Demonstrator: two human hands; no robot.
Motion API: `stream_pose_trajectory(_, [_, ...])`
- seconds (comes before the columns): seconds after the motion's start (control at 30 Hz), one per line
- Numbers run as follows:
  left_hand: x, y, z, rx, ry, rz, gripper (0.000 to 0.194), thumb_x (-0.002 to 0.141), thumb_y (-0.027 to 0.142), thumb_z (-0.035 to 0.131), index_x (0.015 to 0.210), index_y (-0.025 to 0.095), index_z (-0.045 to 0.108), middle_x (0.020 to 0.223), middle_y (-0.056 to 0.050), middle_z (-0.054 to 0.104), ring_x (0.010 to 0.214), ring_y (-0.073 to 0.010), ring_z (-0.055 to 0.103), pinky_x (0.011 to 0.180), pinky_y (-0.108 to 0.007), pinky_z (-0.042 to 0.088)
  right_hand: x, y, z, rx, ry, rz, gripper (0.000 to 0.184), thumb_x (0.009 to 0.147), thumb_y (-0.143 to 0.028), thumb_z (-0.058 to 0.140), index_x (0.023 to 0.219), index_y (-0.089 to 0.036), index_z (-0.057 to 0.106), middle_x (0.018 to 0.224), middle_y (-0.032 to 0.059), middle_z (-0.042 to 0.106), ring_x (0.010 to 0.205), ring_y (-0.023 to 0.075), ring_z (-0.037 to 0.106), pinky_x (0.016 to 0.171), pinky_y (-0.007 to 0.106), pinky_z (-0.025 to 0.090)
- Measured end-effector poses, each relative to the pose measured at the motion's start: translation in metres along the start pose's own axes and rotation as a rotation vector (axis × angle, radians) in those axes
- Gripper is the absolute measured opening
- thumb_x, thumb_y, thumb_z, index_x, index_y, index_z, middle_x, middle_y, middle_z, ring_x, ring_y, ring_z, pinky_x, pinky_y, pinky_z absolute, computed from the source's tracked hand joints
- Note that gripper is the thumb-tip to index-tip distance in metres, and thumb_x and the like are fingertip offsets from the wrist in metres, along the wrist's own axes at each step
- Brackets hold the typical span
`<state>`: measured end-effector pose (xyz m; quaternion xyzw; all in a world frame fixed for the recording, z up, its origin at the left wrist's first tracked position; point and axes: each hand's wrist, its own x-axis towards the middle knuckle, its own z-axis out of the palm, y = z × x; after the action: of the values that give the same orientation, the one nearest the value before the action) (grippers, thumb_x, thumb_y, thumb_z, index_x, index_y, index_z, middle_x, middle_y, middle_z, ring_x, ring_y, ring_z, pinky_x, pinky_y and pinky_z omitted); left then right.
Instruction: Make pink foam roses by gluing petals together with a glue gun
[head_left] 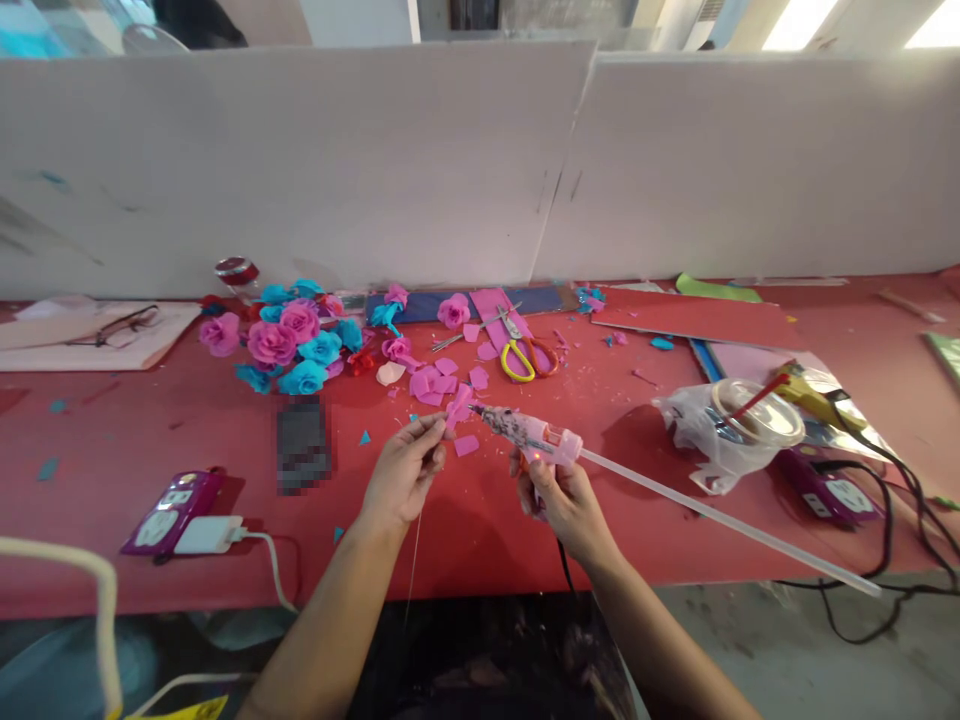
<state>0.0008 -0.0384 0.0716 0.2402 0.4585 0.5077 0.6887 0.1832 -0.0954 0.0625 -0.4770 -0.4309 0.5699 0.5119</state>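
My right hand (559, 495) is closed round the handle of a pink hot glue gun (536, 438), and a long glue stick (720, 515) sticks out of its back. The dark nozzle points left and is at or very near a pink paper petal (458, 408). My left hand (409, 465) pinches that petal, and a thin wire hangs down below the fingers. Loose pink petals (427, 382) lie just beyond my hands. Scissors (517, 350) with a yellow and an orange handle rest on a pink strip behind the glue gun.
Pink, blue and red paper flowers (300, 340) are heaped at the back left. A blurred dark rectangle (303, 445) and a purple power strip (172, 510) lie on the left. On the right are a lidded tub in plastic (757, 412), another power strip (829, 490) and black cords (892, 500). A white partition (300, 160) stands behind.
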Motion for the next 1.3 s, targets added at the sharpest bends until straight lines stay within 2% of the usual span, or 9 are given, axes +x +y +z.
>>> stream_pose_trajectory(0.13, [0.001, 0.002, -0.001, -0.116, -0.041, -0.074, 0.016, 0.067, 0.012, 0.072, 0.080, 0.009, 0.063, 0.064, 0.000, 0.059, 0.040, 0.0014, 0.038, 0.033, -0.009, 0.018, 0.002, -0.001, 0.003, 0.022, 0.023, 0.022, 0.045, 0.078, -0.061, 0.056, 0.082, -0.016, 0.056, 0.059, -0.0032, 0.050, 0.040, 0.0067, 0.040, 0.039, 0.022, 0.026])
stream_pose_trajectory(0.23, [0.002, 0.003, -0.002, -0.224, -0.061, -0.140, 0.009, 0.073, 0.003, 0.062, 0.081, 0.007, 0.062, 0.064, 0.000, 0.058, 0.039, 0.0022, 0.037, 0.032, -0.009, 0.020, 0.002, -0.002, 0.005, 0.013, 0.010, 0.033, 0.046, 0.077, -0.062, 0.056, 0.083, -0.016, 0.056, 0.055, -0.0043, 0.048, 0.040, 0.0070, 0.040, 0.039, 0.022, 0.026])
stream_pose_trajectory(0.47, [-0.001, 0.008, 0.001, -0.335, -0.013, -0.244, 0.016, 0.083, -0.001, 0.046, 0.080, 0.007, 0.060, 0.062, 0.000, 0.055, 0.036, 0.0028, 0.035, 0.031, -0.007, 0.021, 0.003, -0.001, 0.004, -0.053, -0.012, 0.071, 0.046, 0.080, -0.063, 0.051, 0.076, -0.017, 0.051, 0.046, -0.0050, 0.046, 0.040, 0.0077, 0.038, 0.041, 0.022, 0.026])
stream_pose_trajectory(0.83, [-0.002, 0.011, 0.003, -0.398, -0.006, -0.302, 0.025, 0.088, -0.001, 0.036, 0.079, 0.006, 0.058, 0.061, -0.001, 0.054, 0.035, 0.0023, 0.036, 0.030, -0.008, 0.022, 0.005, 0.002, 0.003, -0.100, -0.025, 0.045, 0.046, 0.083, -0.061, 0.048, 0.067, -0.018, 0.045, 0.047, -0.0048, 0.044, 0.040, 0.0066, 0.037, 0.040, 0.021, 0.026])
stream_pose_trajectory(1.3, [-0.002, 0.013, 0.003, -0.400, -0.034, -0.311, 0.026, 0.089, 0.001, 0.035, 0.081, 0.006, 0.059, 0.061, -0.001, 0.054, 0.034, 0.0028, 0.036, 0.030, -0.007, 0.022, 0.003, 0.008, -0.004, -0.159, -0.011, 0.016, 0.046, 0.086, -0.056, 0.048, 0.061, -0.017, 0.047, 0.048, -0.0035, 0.045, 0.042, 0.0063, 0.039, 0.041, 0.019, 0.029])
